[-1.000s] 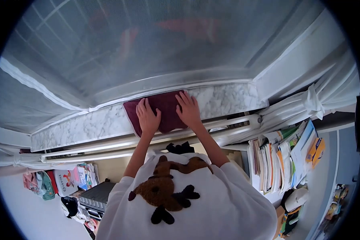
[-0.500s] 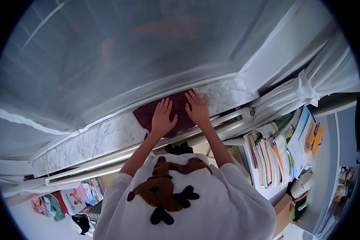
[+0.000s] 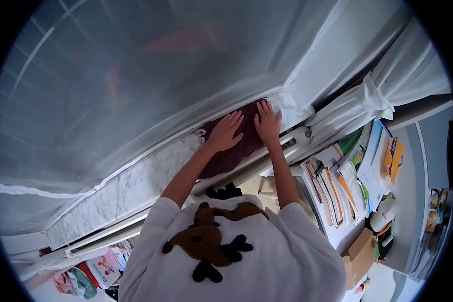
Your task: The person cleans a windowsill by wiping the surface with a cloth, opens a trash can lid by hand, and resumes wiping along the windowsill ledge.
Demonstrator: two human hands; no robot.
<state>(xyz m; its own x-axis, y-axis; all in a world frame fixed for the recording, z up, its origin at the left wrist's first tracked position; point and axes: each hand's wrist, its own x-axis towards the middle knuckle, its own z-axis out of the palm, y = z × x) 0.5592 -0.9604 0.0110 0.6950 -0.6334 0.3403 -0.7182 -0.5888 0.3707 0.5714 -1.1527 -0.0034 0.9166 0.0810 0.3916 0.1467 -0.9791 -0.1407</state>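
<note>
A dark maroon cloth [image 3: 230, 160] lies spread on the white marbled sill [image 3: 131, 183], near its right end. My left hand [image 3: 226, 133] rests flat on the cloth with its fingers stretched out. Beside it, my right hand [image 3: 268, 123] lies on the cloth's right edge, palm down and fingers apart. Neither hand is closed round the cloth. A small white loop sticks out at the cloth's left edge.
Behind the sill is a window with a sheer grey screen [image 3: 151, 75]. White pipes [image 3: 105, 231] run along the front. A tied white curtain [image 3: 375, 98], upright papers [image 3: 337, 191] and a cardboard box [image 3: 358, 256] are at the right. Bags [image 3: 103, 269] sit lower left.
Both hands and the cloth have slid along the sill toward its right end. The view has turned, so the sill now slopes more steeply. More of the cardboard box shows.
</note>
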